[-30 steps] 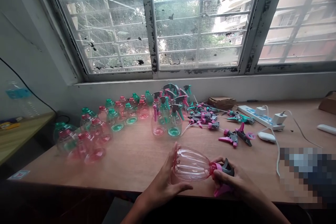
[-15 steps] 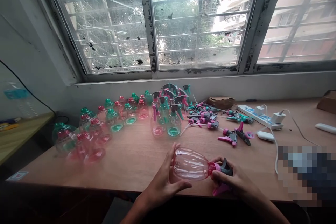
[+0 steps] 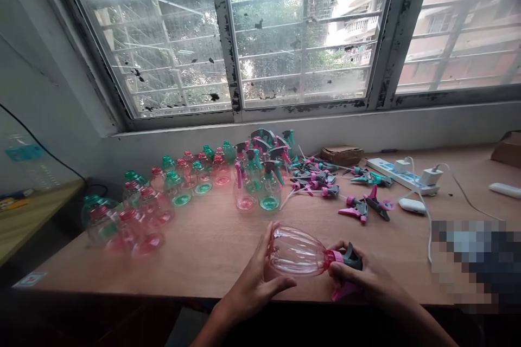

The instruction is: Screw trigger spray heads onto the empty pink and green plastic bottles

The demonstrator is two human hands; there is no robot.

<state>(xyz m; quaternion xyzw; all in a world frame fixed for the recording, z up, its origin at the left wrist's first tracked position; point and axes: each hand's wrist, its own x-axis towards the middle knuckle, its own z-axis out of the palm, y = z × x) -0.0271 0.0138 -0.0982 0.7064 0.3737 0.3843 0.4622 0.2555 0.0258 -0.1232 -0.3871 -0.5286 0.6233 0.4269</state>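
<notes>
A clear pink spray bottle (image 3: pixel 299 252) lies sideways between my hands, above the front edge of the table. Its base rests in my left hand (image 3: pixel 262 271), with the fingers behind it and the thumb along the near side. On the neck sits a pink and dark grey trigger sprayer head (image 3: pixel 345 260). My right hand (image 3: pixel 360 274) is closed round that head, thumb on the near side by the collar. The pink trigger hangs below the right fingers, partly hidden.
Several pink and green bottles without heads (image 3: pixel 148 211) stand at the left. Bottles with sprayer heads (image 3: pixel 269 190) stand in the middle. Loose sprayer heads (image 3: pixel 317 176) lie heaped right of them, near a white power strip (image 3: pixel 402 176) with cables. A brown cardboard piece (image 3: pixel 342 155) lies by the wall.
The view has tilted slightly. Both hands keep nearly the same hold on the bottle and sprayer head, with hardly any movement.
</notes>
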